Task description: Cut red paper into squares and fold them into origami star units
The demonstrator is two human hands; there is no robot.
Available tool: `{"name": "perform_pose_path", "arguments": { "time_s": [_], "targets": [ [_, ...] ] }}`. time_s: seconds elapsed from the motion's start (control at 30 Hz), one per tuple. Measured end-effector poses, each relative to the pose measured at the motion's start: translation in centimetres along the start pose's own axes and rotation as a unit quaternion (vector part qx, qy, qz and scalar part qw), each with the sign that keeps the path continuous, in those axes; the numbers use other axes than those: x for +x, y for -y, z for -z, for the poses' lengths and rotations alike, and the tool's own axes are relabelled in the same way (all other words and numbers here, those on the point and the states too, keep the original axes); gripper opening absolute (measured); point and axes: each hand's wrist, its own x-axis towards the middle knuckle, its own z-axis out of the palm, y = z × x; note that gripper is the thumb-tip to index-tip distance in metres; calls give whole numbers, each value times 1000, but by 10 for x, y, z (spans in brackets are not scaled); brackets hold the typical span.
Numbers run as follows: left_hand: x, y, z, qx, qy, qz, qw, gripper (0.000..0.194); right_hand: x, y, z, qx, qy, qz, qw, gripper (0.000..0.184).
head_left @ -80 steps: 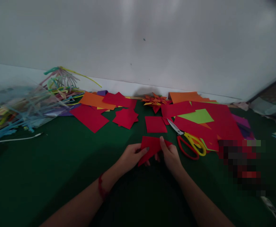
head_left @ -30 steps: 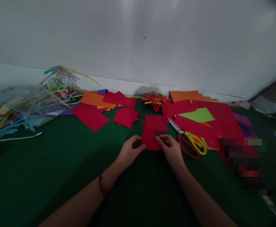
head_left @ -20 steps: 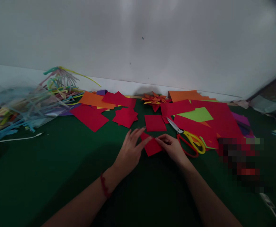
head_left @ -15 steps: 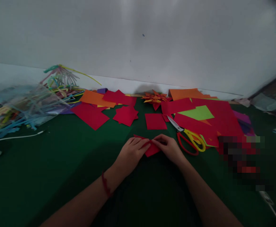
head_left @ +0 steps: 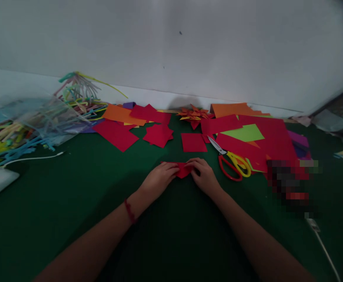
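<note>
Between my two hands a small folded piece of red paper [head_left: 183,170] lies on the green tabletop, its lower edge coming to a point. My left hand [head_left: 158,179] presses its fingers on the paper's left side. At the right side, my right hand [head_left: 204,175] pinches the edge between thumb and fingers. Just beyond them is a flat red paper square [head_left: 194,142]. A pair of scissors [head_left: 231,162] with one red and one yellow handle loop rests to the right, blades pointing away to the left.
Red squares [head_left: 159,135] and an orange sheet [head_left: 124,114] lie back left. A folded paper flower [head_left: 193,114] sits near the wall. Large red sheets [head_left: 274,137] and a lime-green piece [head_left: 244,133] spread right. Pipe cleaners [head_left: 80,100] pile left, beside a white device [head_left: 0,182].
The red paper looks narrower now, folded over into a flat-topped shape. My hands have spread slightly apart along its top edge. The whole view has shifted a little.
</note>
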Motion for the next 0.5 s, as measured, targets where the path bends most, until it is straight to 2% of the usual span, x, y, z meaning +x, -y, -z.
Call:
{"name": "perform_pose_path", "arguments": {
  "time_s": [0.17, 0.3, 0.43, 0.5],
  "targets": [
    [-4, 14, 4, -85, -11, 22, 996, 10, -2, 3, 13, 25, 62, 4, 998, 29],
    [0, 18, 6, -115, -13, 39, 993, 7, 0, 3, 19, 44, 112, -8, 993, 23],
    [5, 21, 6, -158, -2, 43, 987, 5, 4, -2, 11, 61, 78, -44, 994, 8],
    [6, 22, 6, -177, 3, 55, 983, 5, 5, -4, 6, 60, 56, -61, 995, 7]
  ]
}}
